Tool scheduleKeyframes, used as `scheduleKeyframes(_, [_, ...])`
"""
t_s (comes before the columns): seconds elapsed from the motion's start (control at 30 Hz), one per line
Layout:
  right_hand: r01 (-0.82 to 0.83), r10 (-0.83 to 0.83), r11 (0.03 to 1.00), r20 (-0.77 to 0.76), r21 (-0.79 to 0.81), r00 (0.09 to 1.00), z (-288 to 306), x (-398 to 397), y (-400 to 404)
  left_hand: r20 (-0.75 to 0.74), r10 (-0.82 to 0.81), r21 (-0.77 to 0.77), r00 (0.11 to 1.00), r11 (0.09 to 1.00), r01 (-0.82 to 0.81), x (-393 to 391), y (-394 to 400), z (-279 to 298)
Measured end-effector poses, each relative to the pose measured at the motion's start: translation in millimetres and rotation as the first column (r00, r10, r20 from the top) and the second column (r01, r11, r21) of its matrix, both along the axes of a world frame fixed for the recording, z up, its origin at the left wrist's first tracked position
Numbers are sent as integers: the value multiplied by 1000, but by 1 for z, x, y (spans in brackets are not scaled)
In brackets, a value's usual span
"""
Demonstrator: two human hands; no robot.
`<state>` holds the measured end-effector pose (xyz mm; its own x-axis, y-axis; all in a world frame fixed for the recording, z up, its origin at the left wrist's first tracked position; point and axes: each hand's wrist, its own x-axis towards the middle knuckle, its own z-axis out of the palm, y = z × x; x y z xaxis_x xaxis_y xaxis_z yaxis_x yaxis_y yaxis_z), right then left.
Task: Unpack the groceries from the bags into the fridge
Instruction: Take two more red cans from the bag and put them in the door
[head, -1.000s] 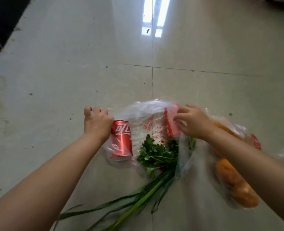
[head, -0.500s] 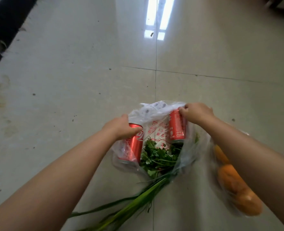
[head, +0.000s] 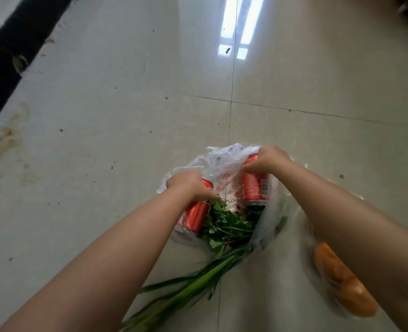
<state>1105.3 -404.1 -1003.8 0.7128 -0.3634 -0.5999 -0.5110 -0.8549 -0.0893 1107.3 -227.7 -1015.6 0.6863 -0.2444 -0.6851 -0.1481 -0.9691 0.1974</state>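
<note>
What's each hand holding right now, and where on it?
Left hand grips the upper end of the left red can; right hand grips the top of the right red can, both inside the plastic bag.

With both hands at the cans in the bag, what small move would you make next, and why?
Probably lift both cans up out of the bag. The left hand is closed on the left can and the right hand on the top of the right can; the herbs lie between them, not over them.
</note>
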Motion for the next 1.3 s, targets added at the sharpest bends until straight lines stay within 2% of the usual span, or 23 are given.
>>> scheduleKeyframes(0.1, [82,-82,989,-2,125,997,-12,3,5,-8,-10,7,1000,1000,10,-4,0,-3])
scheduleKeyframes(0.23, [193,-208,946,31,263,978,-13,-2,5,-27,98,-42,995,994,-99,-9,4,5])
scheduleKeyframes(0.33, [163,-216,925,122,345,969,-3,-15,4,-15,145,-145,989,979,-146,-9,17,16])
scheduleKeyframes(0.4, [70,-158,922,207,380,965,11,-27,4,38,123,-210,992,971,-113,-12,27,27])
scheduleKeyframes(0.5, [-178,72,941,346,287,935,27,-49,5,193,52,-246,980,969,-3,-21,43,40])
scheduleKeyframes(0.6, [-290,191,933,390,213,901,30,-65,9,274,49,-269,961,963,28,-30,52,42])
scheduleKeyframes(0.7, [-341,265,924,354,172,897,33,-67,17,316,23,-247,949,967,59,-32,49,38])
scheduleKeyframes(0.83, [-488,485,873,149,-24,862,42,-62,23,319,-94,-90,943,988,129,-30,39,39])
scheduleKeyframes(0.9, [-552,560,828,94,-102,823,45,-61,22,317,-153,-27,936,985,170,-28,37,39])
scheduleKeyframes(1.0, [-620,656,740,78,-262,750,49,-60,19,333,-160,-25,929,984,178,-29,39,41])
scheduleKeyframes(1.13, [-678,747,627,52,-384,662,54,-66,19,345,-117,-67,931,987,148,-33,45,53])
scheduleKeyframes(1.2, [-621,718,668,138,-409,682,62,-69,16,352,-91,-94,931,987,133,-37,49,70])
scheduleKeyframes(1.3, [-541,616,784,266,-305,742,96,-79,20,347,-30,-131,938,988,80,-51,52,113])
